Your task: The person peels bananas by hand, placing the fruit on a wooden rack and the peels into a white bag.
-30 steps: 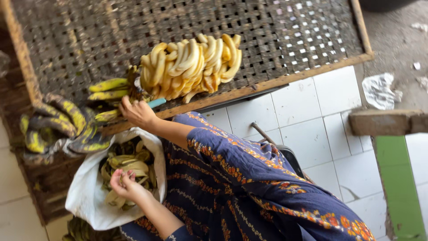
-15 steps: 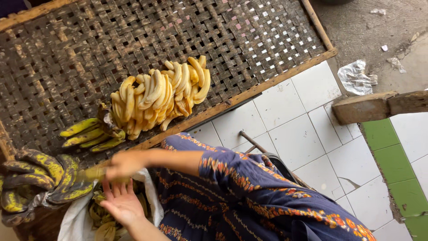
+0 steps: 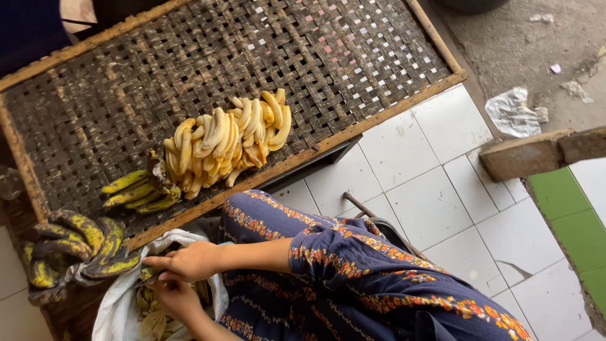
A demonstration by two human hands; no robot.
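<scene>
Over the white sack of bananas, both hands, right hand and left hand, grip unclear.

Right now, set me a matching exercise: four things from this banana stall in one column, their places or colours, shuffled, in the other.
1. peeled bananas
2. green bananas
3. white sack
4. crumpled plastic

a. under both hands
b. pale yellow heap, middle of the woven tray
c. on the bare ground beyond the tiles
d. near the tray's front edge, left of the heap

Pairs: 1-b, 2-d, 3-a, 4-c
</scene>
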